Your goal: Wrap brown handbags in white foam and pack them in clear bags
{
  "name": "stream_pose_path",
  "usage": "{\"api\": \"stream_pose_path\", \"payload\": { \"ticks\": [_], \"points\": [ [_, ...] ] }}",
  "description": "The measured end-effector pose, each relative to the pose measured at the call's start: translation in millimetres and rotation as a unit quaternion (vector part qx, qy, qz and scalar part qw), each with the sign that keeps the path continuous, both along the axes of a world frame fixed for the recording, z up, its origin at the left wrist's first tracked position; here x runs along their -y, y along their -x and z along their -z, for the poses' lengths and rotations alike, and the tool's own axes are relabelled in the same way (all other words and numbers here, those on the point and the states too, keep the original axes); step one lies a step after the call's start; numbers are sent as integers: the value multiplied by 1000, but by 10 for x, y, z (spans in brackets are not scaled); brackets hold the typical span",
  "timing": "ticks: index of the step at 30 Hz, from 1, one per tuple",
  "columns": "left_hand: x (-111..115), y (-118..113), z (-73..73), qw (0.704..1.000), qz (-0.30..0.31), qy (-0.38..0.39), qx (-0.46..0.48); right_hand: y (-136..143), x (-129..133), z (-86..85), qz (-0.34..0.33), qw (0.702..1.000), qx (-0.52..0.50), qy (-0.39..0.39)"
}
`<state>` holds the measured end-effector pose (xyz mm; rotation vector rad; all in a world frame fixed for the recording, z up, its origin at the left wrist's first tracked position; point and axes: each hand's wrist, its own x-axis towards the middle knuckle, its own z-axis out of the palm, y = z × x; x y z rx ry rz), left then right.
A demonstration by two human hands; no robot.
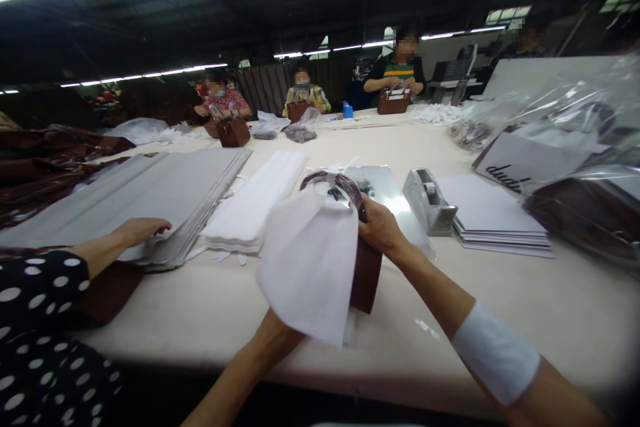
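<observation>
A dark brown handbag [367, 277] is held up over the table, its wrapped handles [354, 188] at the top. A thin white sheet [307, 260] hangs over its near side and hides much of the bag. My right hand [379, 225] is closed on the bag's upper right edge, close to the handles. Low on the left, my left hand [286, 332] reaches in behind the white sheet. Its fingers are hidden, so their grip does not show.
A tape dispenser [429, 203] and stacked white cards [495, 217] lie to the right, beside plastic-wrapped bags [590, 207]. Leftward are white strips [255, 203] and large grey-white sheets [150, 197], touched by a co-worker's hand [145, 230]. Several people work across the table [380, 353].
</observation>
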<state>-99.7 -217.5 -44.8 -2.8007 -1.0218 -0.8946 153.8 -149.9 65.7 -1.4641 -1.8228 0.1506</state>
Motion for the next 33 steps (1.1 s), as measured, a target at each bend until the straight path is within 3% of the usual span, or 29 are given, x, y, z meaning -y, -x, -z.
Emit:
{"api": "stream_pose_path", "payload": {
  "ticks": [4, 8, 10, 13, 15, 17, 20, 22, 24, 26, 29, 31, 33],
  "points": [
    [-28, 95, -71, 993, 65, -40, -88, -48, -121, 6, -7, 999, -35, 24],
    [-104, 54, -172, 983, 102, -97, -118, -92, -183, -13, -16, 996, -72, 48],
    [-108, 6, -350, 982, 93, -122, -114, -155, -232, -57, -28, 993, -94, 68],
    [-32, -78, -744, 981, 69, -164, -78, -260, -295, -84, -73, 981, -124, 130],
    [16, -135, -978, 984, 54, -161, -60, -280, -297, -4, -112, 966, -134, 189],
    [2, -190, -1107, 990, 53, -109, -77, -248, -272, 162, -139, 949, -130, 250],
    [-129, -273, -1102, 992, 58, -27, -106, -198, -254, 441, -146, 931, -118, 313],
    [-226, -319, -1043, 993, 55, -13, -102, -222, -280, 524, -133, 930, -106, 326],
    [-288, -350, -1000, 994, 52, -19, -91, -279, -288, 472, -100, 940, -87, 314],
    [-315, -367, -984, 995, 49, -30, -77, -313, -195, 304, -50, 954, -70, 285],
    [-314, -384, -970, 996, 37, -45, -66, -216, 196, 3, -17, 980, -48, 193],
    [-296, -397, -948, 996, 31, -56, -63, -80, 513, -104, -105, 993, 60, 16],
    [-272, -408, -931, 996, 30, -63, -56, 42, 736, -90, -167, 968, 168, -87]
  ]
}}
